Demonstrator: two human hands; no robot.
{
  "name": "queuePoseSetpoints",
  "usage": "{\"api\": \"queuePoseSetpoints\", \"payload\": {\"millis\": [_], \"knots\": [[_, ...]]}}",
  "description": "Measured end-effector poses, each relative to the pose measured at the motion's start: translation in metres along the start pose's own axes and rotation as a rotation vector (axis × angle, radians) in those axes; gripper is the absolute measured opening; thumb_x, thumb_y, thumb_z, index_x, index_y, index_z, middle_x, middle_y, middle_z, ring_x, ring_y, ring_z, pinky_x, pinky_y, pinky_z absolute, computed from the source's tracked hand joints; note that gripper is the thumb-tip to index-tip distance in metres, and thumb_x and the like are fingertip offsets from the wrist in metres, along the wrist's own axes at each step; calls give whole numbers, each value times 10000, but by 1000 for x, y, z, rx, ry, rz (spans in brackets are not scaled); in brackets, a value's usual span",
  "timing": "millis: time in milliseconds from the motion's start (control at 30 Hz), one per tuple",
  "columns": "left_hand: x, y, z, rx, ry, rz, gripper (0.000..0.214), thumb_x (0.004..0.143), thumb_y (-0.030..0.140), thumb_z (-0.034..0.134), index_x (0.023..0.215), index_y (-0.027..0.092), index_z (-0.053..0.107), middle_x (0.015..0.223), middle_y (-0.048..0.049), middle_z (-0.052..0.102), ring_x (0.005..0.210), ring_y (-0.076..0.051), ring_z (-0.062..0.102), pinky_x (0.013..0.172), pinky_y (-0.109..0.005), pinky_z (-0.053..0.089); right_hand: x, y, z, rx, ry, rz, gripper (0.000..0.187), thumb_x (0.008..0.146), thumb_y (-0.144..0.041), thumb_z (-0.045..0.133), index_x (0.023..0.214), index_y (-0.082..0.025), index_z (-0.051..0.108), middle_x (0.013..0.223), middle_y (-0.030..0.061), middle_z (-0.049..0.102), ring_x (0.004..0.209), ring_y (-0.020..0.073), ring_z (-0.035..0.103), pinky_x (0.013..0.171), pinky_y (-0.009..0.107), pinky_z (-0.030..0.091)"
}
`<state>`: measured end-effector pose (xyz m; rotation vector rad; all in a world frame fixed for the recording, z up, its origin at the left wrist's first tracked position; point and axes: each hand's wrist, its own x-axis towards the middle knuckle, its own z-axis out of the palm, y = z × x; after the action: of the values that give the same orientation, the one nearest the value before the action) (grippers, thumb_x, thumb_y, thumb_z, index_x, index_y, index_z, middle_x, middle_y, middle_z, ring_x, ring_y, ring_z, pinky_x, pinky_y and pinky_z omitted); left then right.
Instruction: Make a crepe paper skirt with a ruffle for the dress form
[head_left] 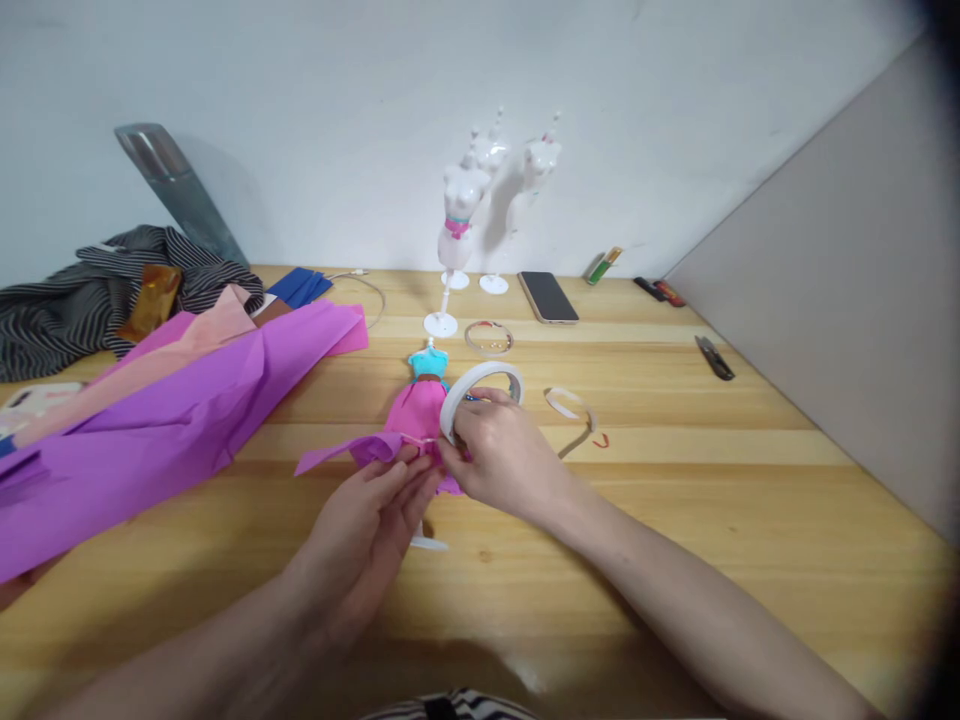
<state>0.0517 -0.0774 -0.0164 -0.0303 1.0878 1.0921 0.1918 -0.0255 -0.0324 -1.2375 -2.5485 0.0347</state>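
A small mannequin in a turquoise top and pink skirt (415, 412) lies on the table, its white stand base (430, 544) toward me. A purple strip (352, 451) runs along the skirt's lower edge and sticks out to the left. My left hand (375, 515) is closed at that edge, its fingers pressing the purple strip against the skirt. Closed around a roll of white tape (480, 378), my right hand (499, 450) has its thumb and fingertips close to the hem. A thin whitish line shows across the hem. My fingers hide part of the hem.
Purple paper (187, 410) covers the left side, near a striped cloth (45, 300) and a bottle (172, 180). White mannequins (459, 195) stand behind. A phone (549, 297), tape ring (489, 338), curled tape strip (574, 405) and dark cutter (714, 358) lie around.
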Motion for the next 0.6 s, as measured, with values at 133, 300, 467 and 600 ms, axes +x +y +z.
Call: {"api": "queuePoseSetpoints", "payload": {"millis": [133,300,467,600], "knots": [[-2,1,2,20,34,-17,202,885,0,437,838,65,623,966,-147,699,954,-183,681,939,-295,527,-1,0,-1,7,10,1,165,773,-143,518,612,-166,549,557,43,599,555,170,548,816,331,445],[-2,0,4,15,11,-32,184,890,22,438,894,68,616,1009,-155,693,1031,-191,658,984,-303,497,-2,0,-3,5,-3,-3,174,784,-148,510,614,-167,546,560,42,594,547,167,530,797,323,441],[-2,-4,7,26,-30,-52,202,905,57,428,930,85,626,1052,-146,690,1100,-189,624,1021,-327,471,-1,4,-9,18,-28,-24,193,791,-135,524,601,-171,530,561,34,588,587,170,543,780,316,427],[-1,-7,10,30,-76,-48,195,894,44,437,826,84,615,1067,-158,679,1123,-200,607,1029,-328,460,0,8,-11,4,-16,-24,185,785,-128,528,604,-169,536,576,40,604,580,168,541,746,311,420]]}}
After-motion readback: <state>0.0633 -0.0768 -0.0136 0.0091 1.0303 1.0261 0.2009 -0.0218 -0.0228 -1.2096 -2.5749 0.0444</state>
